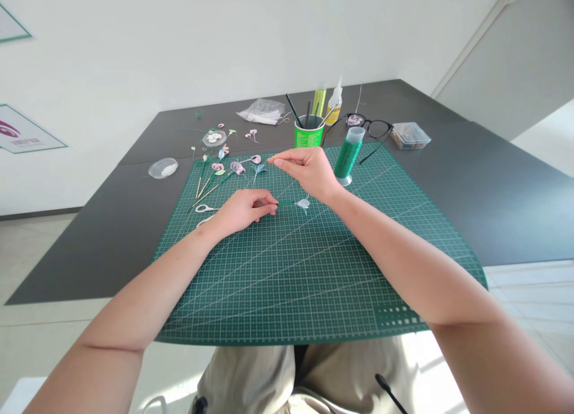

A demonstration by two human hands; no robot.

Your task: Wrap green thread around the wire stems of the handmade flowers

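My left hand (251,209) is closed in a pinch on the green-wrapped stem of a pale blue artificial flower (304,205), whose bloom points right, just above the cutting mat (287,270). Higher and to the right, my right hand (305,166) is pinched shut; whatever is between its fingertips is too fine to make out. A spool of green thread (348,157) stands upright beside my right wrist. White-handled scissors (205,208) lie partly hidden behind my left hand. Another blue flower (259,169) rests between the hands, farther back.
Flowers on sticks (208,181) and lilac blossoms (237,167) lie at the mat's back left, near two clear dishes (163,168). Behind stand a green cup of tools (308,136) and a glue bottle (334,103). Eyeglasses (379,129) and a clear box (410,135) sit back right.
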